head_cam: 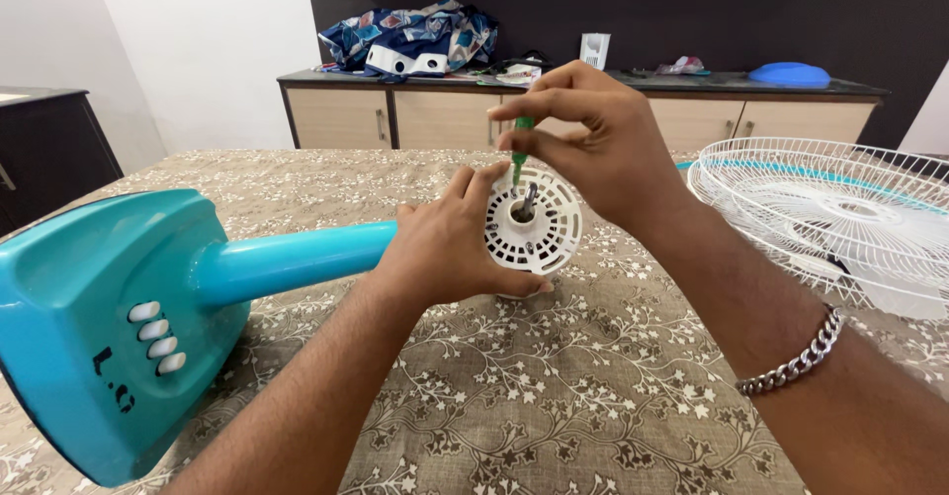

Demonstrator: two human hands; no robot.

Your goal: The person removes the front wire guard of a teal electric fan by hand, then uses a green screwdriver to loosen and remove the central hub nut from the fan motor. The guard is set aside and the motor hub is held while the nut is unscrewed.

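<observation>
Teal fan stand (129, 317) is laid on its side at lower left, white wire guard (840, 208) at right edge. White motor housing (539, 228), frame centre, is gripped by left hand (445, 248); green screwdriver (520, 154) is pinched by right hand (593, 149) fingers, tip in housing.

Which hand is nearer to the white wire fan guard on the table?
Right. The right hand holds a green screwdriver over the motor housing, on the fan guard side; the left hand grips the housing farther away.
</observation>
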